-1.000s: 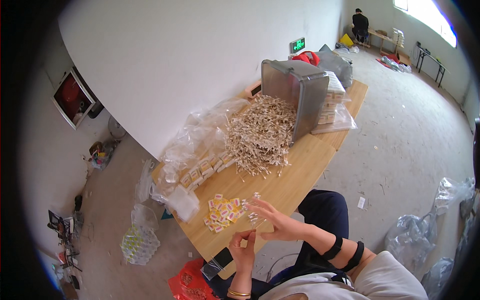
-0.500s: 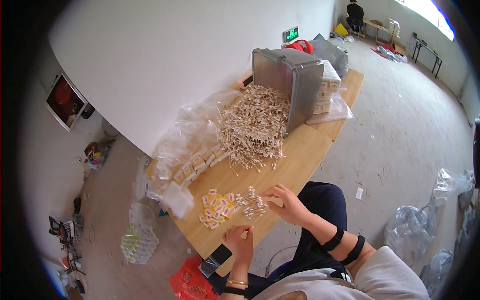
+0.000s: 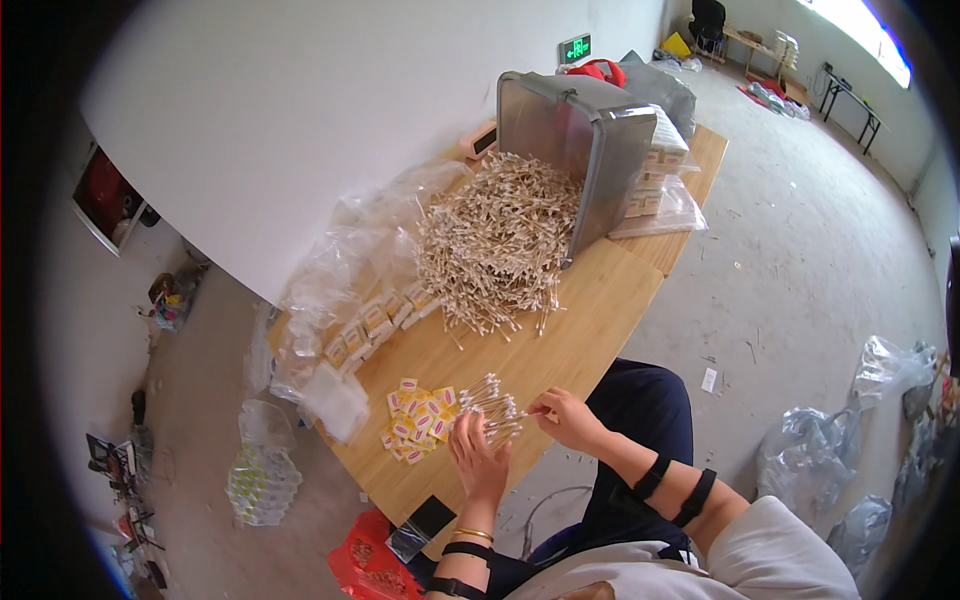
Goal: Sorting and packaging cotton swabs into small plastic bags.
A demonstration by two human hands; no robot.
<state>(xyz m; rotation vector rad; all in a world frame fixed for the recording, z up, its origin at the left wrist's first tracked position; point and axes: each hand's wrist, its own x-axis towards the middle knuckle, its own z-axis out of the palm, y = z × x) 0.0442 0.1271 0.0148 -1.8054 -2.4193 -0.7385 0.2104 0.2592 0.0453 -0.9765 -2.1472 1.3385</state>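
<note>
A small loose bunch of cotton swabs lies near the front of the wooden table. My left hand reaches to its near side, fingers stretched out and touching the swabs, with nothing gripped. At the right end of the bunch my right hand is closed in a pinch, with a swab's tip showing at the fingertips. Left of the bunch lies a pile of small yellow-and-white paper cards. Farther back rises a large heap of cotton swabs, spilling from a grey plastic bin tipped on its side.
Small filled packs line the table's left side beside clear plastic bags. Packaged stacks stand behind the bin. A dark flat item lies at the near corner, above a red bag. Plastic bags litter the floor at right.
My left hand has moved up from the table edge onto the small swab bunch, its fingers stretching out. My right hand has closed from a looser, open pose into a pinch at the bunch's right end.
</note>
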